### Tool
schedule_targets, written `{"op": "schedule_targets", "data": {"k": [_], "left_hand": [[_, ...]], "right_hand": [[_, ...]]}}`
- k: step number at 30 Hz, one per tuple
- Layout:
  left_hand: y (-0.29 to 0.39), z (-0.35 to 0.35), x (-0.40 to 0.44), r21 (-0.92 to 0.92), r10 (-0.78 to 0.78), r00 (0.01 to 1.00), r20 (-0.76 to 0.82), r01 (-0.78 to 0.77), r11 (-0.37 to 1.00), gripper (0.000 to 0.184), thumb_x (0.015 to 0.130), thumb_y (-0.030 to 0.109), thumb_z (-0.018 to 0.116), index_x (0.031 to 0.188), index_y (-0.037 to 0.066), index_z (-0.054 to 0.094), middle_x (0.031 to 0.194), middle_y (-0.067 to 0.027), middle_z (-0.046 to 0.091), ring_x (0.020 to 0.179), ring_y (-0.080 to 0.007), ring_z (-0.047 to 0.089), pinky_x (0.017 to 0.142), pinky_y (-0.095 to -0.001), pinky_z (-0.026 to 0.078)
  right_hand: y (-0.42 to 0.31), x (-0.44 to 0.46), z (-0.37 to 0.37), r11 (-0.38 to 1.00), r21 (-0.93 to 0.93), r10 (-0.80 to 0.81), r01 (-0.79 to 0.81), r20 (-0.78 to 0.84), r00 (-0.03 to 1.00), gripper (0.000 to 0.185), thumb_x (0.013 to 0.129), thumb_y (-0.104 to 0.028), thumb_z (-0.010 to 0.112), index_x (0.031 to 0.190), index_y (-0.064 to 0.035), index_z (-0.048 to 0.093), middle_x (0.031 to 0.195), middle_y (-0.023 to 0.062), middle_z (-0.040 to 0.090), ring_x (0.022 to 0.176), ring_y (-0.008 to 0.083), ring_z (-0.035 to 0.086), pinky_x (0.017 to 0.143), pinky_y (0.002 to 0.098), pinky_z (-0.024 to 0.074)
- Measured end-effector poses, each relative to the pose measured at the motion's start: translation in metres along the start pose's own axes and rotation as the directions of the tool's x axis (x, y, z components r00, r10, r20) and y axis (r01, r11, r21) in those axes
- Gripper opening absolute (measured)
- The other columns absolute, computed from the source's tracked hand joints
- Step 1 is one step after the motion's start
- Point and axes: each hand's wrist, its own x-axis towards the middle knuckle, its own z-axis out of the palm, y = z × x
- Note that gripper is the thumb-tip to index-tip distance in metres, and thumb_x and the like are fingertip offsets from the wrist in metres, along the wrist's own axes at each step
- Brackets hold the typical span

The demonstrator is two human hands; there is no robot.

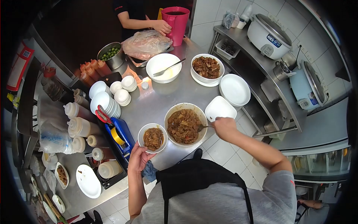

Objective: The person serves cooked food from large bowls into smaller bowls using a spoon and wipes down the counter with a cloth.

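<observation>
My left hand (pixel 138 158) grips the rim of a small white bowl (pixel 153 138) that holds shredded brown meat. Just to its right sits a large white bowl (pixel 184 124) filled with the same kind of saucy meat. My right hand (pixel 225 128) is closed on the handle of a metal utensil (pixel 206 127), whose far end is down in the meat at the large bowl's right side. A square white dish (pixel 220 108) lies just beyond my right hand.
Across the steel table (pixel 149 102), a co-worker's hand (pixel 162 27) touches a pink pitcher (pixel 177 26) beside bagged meat (pixel 146 44). Stacked bowls (pixel 105 105), sauce bottles (pixel 80 127) and a blue tape dispenser (pixel 121 136) stand left; a bowl of meat (pixel 207 68) stands farther back.
</observation>
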Motion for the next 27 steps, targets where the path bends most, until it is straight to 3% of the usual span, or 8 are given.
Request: {"op": "schedule_targets", "data": {"k": [5,11,15,20,27], "left_hand": [[0.006,0.006,0.006,0.038,-0.021,1.0,0.022,0.02,0.999,0.05,0.084,-0.001,0.043,0.132,-0.002,0.031,0.126,-0.0254,0.049,0.102,-0.037,0.061,0.078,-0.0452,0.058],[0.01,0.011,0.01,0.045,-0.038,0.997,0.069,0.035,0.998,0.051,0.084,-0.001,0.044,0.133,-0.002,0.031,0.126,-0.0246,0.049,0.103,-0.0366,0.061,0.08,-0.0446,0.058],[0.007,0.008,0.01,0.047,-0.049,0.997,0.061,0.046,0.998,0.053,0.083,-0.001,0.044,0.134,-0.002,0.03,0.126,-0.0243,0.049,0.103,-0.0365,0.061,0.08,-0.0447,0.058],[0.005,0.003,0.005,0.015,-0.031,0.997,0.065,0.03,0.999,0.053,0.084,-0.001,0.044,0.135,-0.001,0.03,0.126,-0.0239,0.05,0.102,-0.0364,0.061,0.08,-0.0446,0.057],[0.004,0.0,-0.002,0.027,0.005,1.0,-0.001,-0.005,1.0,0.052,0.084,0.001,0.045,0.135,-0.001,0.031,0.124,-0.0246,0.051,0.102,-0.036,0.062,0.079,-0.0442,0.058]], "right_hand": [[-0.007,-0.009,0.028,0.967,0.241,0.115,-0.082,-0.127,0.985,0.02,0.085,-0.017,0.052,0.092,-0.019,0.071,0.086,0.0068,0.066,0.081,0.026,0.065,0.066,0.0395,0.0514],[0.019,-0.018,0.002,0.936,0.325,0.146,-0.134,-0.012,0.989,0.017,0.085,-0.023,0.057,0.091,-0.0226,0.073,0.087,0.0047,0.069,0.081,0.0249,0.066,0.067,0.0379,0.052],[0.017,-0.006,-0.004,0.921,0.372,0.149,-0.112,-0.072,0.986,0.016,0.085,-0.023,0.058,0.089,-0.0216,0.073,0.087,0.0042,0.069,0.08,0.0251,0.065,0.067,0.0385,0.052],[0.003,0.006,-0.005,0.973,0.229,0.044,0.017,-0.258,0.965,0.015,0.08,-0.016,0.058,0.084,-0.0179,0.072,0.083,0.0056,0.063,0.074,0.0254,0.064,0.063,0.0404,0.0507],[0.013,0.0,-0.035,0.999,-0.044,-0.031,0.013,-0.447,0.894,0.01,0.075,-0.011,0.059,0.078,-0.0082,0.068,0.082,0.0084,0.06,0.067,0.0245,0.064,0.057,0.0385,0.051]]}}
